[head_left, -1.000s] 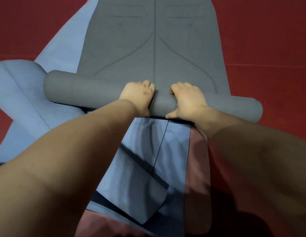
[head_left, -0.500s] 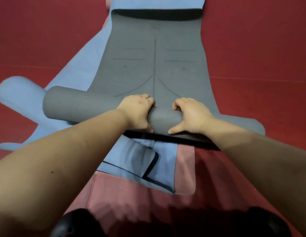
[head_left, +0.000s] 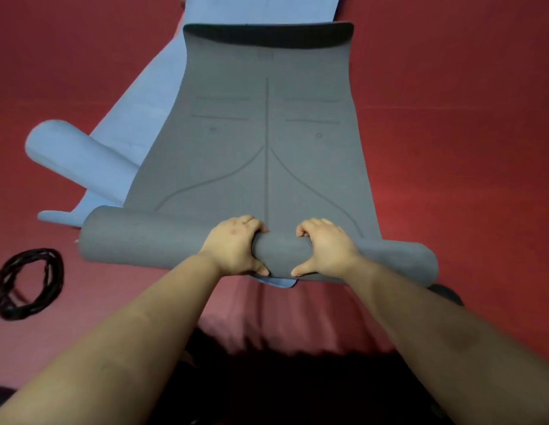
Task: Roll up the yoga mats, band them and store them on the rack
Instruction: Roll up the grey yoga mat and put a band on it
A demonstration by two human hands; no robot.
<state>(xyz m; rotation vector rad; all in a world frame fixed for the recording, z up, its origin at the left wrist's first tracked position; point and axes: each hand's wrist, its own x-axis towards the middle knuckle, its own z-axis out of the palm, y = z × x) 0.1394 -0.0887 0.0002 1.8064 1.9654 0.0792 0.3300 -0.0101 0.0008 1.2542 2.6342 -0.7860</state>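
A grey yoga mat [head_left: 261,142] lies on the red floor, rolled partway from my side into a thick roll [head_left: 150,237]. Its flat part runs away from me to a curled far edge. My left hand [head_left: 233,245] and my right hand [head_left: 325,246] grip the middle of the roll side by side, fingers curled over its top and thumbs against its near side. A blue mat [head_left: 138,118] lies under the grey one, sticking out to the left and beyond the far end, with one part curled over at the left.
A coil of black bands [head_left: 25,283] lies on the red floor at the left, near the roll's left end. A pink mat [head_left: 285,317] spreads on the floor between the roll and me. Red floor surrounds the mats on both sides.
The grey roll has moved away from me along the mat and the flat part is shorter. The blue mat near me is now mostly covered. The black bands have come into view.
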